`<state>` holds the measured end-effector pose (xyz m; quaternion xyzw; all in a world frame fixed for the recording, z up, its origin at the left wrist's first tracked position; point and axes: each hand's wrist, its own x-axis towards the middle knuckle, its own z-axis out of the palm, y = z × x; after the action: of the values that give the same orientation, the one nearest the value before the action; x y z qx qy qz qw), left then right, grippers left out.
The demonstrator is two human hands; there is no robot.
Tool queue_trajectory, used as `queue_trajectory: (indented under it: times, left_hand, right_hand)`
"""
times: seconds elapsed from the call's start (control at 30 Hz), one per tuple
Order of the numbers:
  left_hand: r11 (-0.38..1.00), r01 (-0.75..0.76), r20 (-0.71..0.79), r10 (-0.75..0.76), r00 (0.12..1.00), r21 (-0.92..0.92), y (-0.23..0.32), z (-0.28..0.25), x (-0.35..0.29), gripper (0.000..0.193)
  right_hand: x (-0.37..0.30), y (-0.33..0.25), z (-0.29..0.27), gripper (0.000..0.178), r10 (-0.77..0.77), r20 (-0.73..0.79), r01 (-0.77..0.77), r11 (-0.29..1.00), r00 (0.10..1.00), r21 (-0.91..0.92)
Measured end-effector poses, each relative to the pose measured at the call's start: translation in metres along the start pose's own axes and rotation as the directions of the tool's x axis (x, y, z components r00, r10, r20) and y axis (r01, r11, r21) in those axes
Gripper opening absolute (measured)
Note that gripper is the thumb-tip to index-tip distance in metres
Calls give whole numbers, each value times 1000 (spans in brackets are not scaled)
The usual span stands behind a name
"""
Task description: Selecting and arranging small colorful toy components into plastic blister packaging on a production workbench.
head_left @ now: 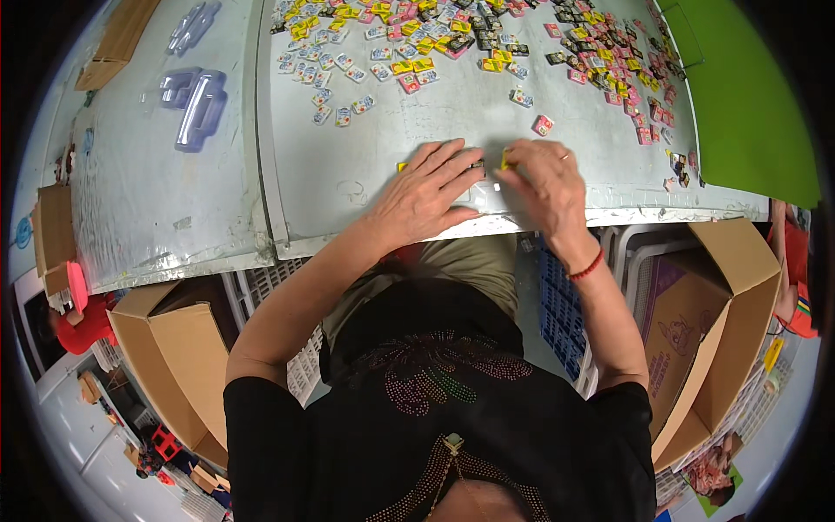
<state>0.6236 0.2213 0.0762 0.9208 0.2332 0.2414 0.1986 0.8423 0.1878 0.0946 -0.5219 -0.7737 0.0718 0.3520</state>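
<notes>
My left hand (430, 187) lies flat on the white table (330, 209) near its front edge, fingers spread over small packs. The end of a yellow pack (401, 167) shows beside its fingers, and a dark pack (479, 167) shows by the fingertips. Just to the right, my right hand (550, 178) is closed with thumb and fingers pinching a small yellow pack (505, 160); most of that pack is hidden. A clear strip or tray (487, 198) seems to lie under the hands, its shape partly covered. One pink pack (544, 125) sits alone beyond the right hand.
Many small white, yellow, pink and black packs (426, 48) are scattered across the far table. Clear plastic trays (202, 113) lie on the left table. Open cardboard boxes (187, 348) (696, 339) stand below at both sides. A green panel (757, 104) borders the right. Other people are at the edges.
</notes>
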Motion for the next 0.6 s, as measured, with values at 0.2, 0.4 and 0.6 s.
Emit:
queue_trajectory:
  times: [0.2, 0.4, 0.6]
  left_hand:
    - [1000, 2, -17, -2, 1000, -13, 2, -1, 0, 55]
    - [1000, 3, -32, -4, 999, -19, 2, 1, 0, 56]
    - [1000, 18, -5, -18, 1000, -6, 2, -1, 0, 56]
  right_hand:
    - [-13, -6, 10, 25, -21, 39, 22, 1000, 999, -2]
    - [-22, 0, 22, 27, 27, 10, -27, 999, 1000, 19]
    - [-28, -25, 25, 28, -5, -41, -5, 973, 999, -230]
